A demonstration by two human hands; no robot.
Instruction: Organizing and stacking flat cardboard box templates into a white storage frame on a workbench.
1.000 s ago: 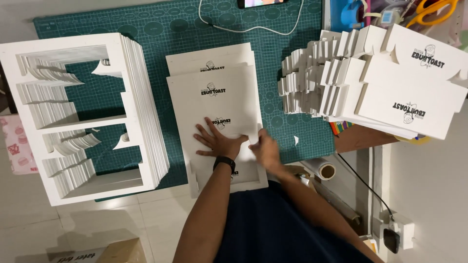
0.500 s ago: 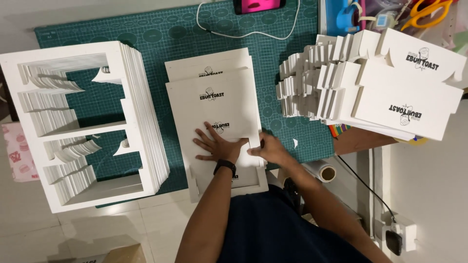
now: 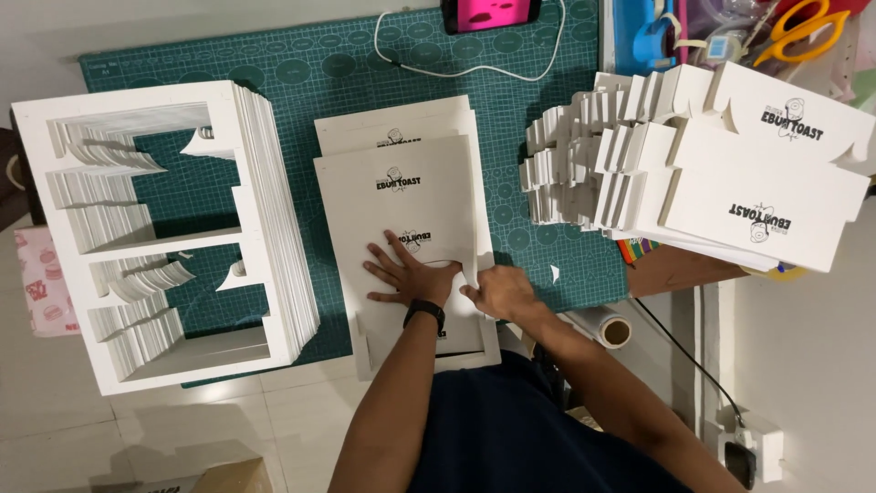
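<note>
White card made up nearly everything near the hands. The left hand [image 3: 404,273], a black watch [image 3: 424,313] on its wrist, lay flat with fingers spread wide on the top die-cut box blank [image 3: 401,196], pressing it down. The right hand [image 3: 497,291], just beside the left, had its fingers curled narrow around the blank's right edge, pinching the card where a flap rose. The blank sat on a small stack of like sheets [image 3: 392,123] that reached away from the fingertips, each with a dark printed emblem.

All of this rested on a green cutting mat [image 3: 274,55]. Well to the left of the left hand stood a tall pile of leftover card frames [image 3: 265,219], cut out in windows. To the right of the right hand, beyond a bare strip of mat, lay a heap of folded white boxes [image 3: 730,173]. Near the right forearm sat a roll of clear tape [image 3: 607,327]. Far beyond the fingertips, at the mat's far edge, lay a pink phone [image 3: 488,13] with a white cable [image 3: 474,66]; orange scissors [image 3: 803,27] showed further right.
</note>
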